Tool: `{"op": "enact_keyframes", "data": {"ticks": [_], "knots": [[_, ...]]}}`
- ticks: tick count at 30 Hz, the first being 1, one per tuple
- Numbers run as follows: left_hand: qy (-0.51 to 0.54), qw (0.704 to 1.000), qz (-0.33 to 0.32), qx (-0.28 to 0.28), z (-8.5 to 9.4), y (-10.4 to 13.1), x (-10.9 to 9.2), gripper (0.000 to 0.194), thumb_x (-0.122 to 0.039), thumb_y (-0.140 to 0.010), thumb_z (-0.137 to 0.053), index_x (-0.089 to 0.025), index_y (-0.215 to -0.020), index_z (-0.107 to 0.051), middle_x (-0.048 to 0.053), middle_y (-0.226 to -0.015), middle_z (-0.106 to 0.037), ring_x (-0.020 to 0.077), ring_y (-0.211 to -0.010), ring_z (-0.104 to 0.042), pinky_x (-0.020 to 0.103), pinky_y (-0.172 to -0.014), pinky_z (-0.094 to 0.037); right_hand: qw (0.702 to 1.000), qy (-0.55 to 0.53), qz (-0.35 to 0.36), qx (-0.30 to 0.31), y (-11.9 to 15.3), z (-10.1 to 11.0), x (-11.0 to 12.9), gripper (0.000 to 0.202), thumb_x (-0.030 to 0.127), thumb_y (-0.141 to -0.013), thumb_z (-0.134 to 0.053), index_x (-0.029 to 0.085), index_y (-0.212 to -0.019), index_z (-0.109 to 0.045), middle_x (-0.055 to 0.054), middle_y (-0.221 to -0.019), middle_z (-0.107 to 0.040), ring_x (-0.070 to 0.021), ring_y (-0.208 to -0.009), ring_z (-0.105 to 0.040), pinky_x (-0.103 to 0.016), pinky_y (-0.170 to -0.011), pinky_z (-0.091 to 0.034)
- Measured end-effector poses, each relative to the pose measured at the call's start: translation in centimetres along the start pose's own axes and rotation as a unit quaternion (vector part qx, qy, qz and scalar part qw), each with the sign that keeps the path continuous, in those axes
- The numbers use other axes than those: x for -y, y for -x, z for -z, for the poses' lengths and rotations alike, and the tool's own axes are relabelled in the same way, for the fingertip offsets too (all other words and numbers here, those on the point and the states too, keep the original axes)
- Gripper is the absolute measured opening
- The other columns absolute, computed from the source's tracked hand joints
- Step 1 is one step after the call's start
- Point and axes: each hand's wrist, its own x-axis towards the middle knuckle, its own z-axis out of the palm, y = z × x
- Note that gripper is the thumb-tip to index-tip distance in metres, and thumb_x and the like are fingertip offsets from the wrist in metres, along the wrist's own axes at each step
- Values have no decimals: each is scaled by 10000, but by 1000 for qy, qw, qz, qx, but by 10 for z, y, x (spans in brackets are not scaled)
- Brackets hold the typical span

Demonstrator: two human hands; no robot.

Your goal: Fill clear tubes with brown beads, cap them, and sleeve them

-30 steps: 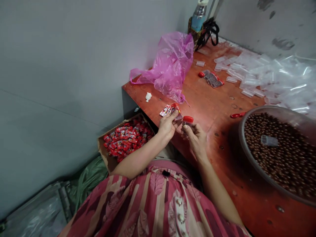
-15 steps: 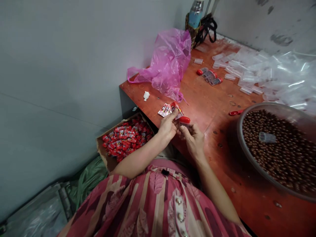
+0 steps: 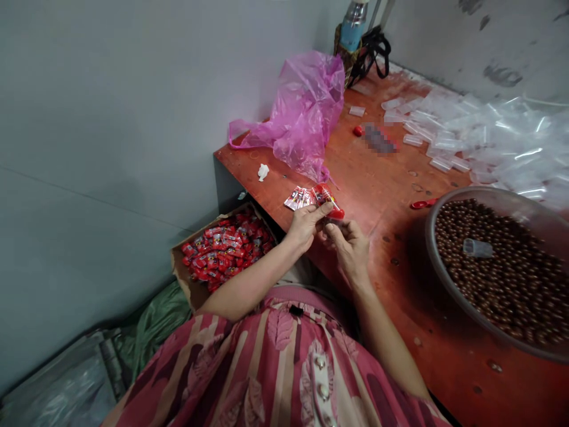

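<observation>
My left hand (image 3: 307, 226) pinches a shiny red printed wrapper (image 3: 323, 193) between thumb and fingers at the table edge. A small clear tube with a red cap (image 3: 338, 212) lies against the wrapper; whether it is inside is unclear. Its lower part is mostly hidden by my fingers. My right hand (image 3: 351, 249) is closed on the tube's near side, thumb and fingers bent. Just beyond my left hand, a fan of flat printed wrappers (image 3: 297, 198) lies on the red table (image 3: 391, 207).
A cardboard box (image 3: 189, 283) of red packets (image 3: 229, 246) stands below on the left. At right are a basin (image 3: 433, 261) of brown balls (image 3: 498, 290) holding a clear cup (image 3: 478, 248), a red scoop (image 3: 422, 204) and heaped clear tubes (image 3: 489, 130). A pink bag (image 3: 306, 112) lies behind.
The red-capped tube has tilted and its cap now sits partly behind the wrapper film. The red wrapper has come up over my left fingers. My right hand has barely moved.
</observation>
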Motion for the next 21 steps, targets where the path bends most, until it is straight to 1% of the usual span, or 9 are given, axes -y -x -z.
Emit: {"op": "enact_keyframes", "data": {"ticks": [4, 6, 9, 11, 13, 15, 16, 19, 21], "knots": [[-50, 997, -4, 56, 8, -3, 0, 338, -390, -575, -838, -116, -563, -640, -3, -480, -583, 75, -405, -503, 214, -446, -396, 1000, -5, 6, 26, -4, 6, 1, 255, 434, -793, -668, 197, -872, -615, 21, -683, -643, -106, -535, -568, -229, -506, -473], [-62, 995, -10, 79, 11, -3, -2, 304, -368, -590, -832, -112, -598, -668, 7, -521, -615, 87, -436, -537, 213, -453, -409, 996, -40, -15, 75, -8, 10, 2, 253, 426, -786, -676, 202, -890, -622, 25, -670, -641, -106, -505, -562, -231, -479, -466], [-70, 992, -29, 105, 12, -3, -7, 238, -309, -615, -819, -118, -721, -725, 29, -646, -688, 115, -551, -618, 216, -535, -469, 987, -73, -43, 138, -12, 12, 3, 239, 425, -778, -677, 200, -845, -635, 20, -660, -636, -112, -498, -557, -241, -474, -466], [-60, 991, -35, 114, 12, -2, -12, 254, -280, -596, -828, -126, -779, -743, 45, -718, -720, 138, -644, -661, 233, -630, -510, 991, -39, -23, 123, -11, 11, 4, 229, 424, -786, -666, 198, -818, -645, 20, -646, -623, -112, -519, -545, -243, -502, -462], [-51, 991, -24, 123, 11, -1, -15, 286, -279, -573, -837, -125, -797, -748, 65, -761, -736, 162, -705, -681, 256, -697, -524, 997, 18, 21, 77, -8, 8, 6, 213, 415, -801, -651, 204, -823, -658, 18, -672, -628, -113, -563, -543, -247, -555, -463], [-50, 990, -4, 130, 11, -1, -17, 311, -291, -562, -842, -120, -803, -746, 82, -785, -741, 173, -710, -685, 269, -703, -521, 996, 47, 55, 44, -5, 5, 6, 202, 411, -814, -638, 212, -836, -664, 17, -707, -637, -113, -596, -544, -249, -595, -462], [-53, 990, 5, 131, 11, 0, -17, 324, -303, -558, -843, -116, -804, -744, 89, -791, -741, 171, -684, -680, 267, -674, -514, 997, 41, 58, 40, -4, 3, 6, 201, 412, -816, -636, 215, -837, -664, 17, -709, -636, -113, -598, -544, -248, -594, -461], [-67, 990, 24, 124, 11, 0, -12, 372, -361, -552, -843, -99, -793, -736, 97, -765, -732, 149, -578, -637, 249, -553, -470, 997, -32, 13, 66, -3, 2, 4, 206, 419, -806, -645, 213, -811, -646, 26, -643, -612, -110, -533, -532, -239, -519, -451], [-80, 989, 25, 122, 12, 0, -6, 389, -425, -568, -828, -96, -746, -723, 76, -661, -701, 137, -508, -595, 245, -489, -434, 993, -83, -28, 76, -4, 2, 2, 223, 424, -797, -652, 207, -757, -623, 35, -601, -594, -99, -470, -509, -228, -455, -425]]}}
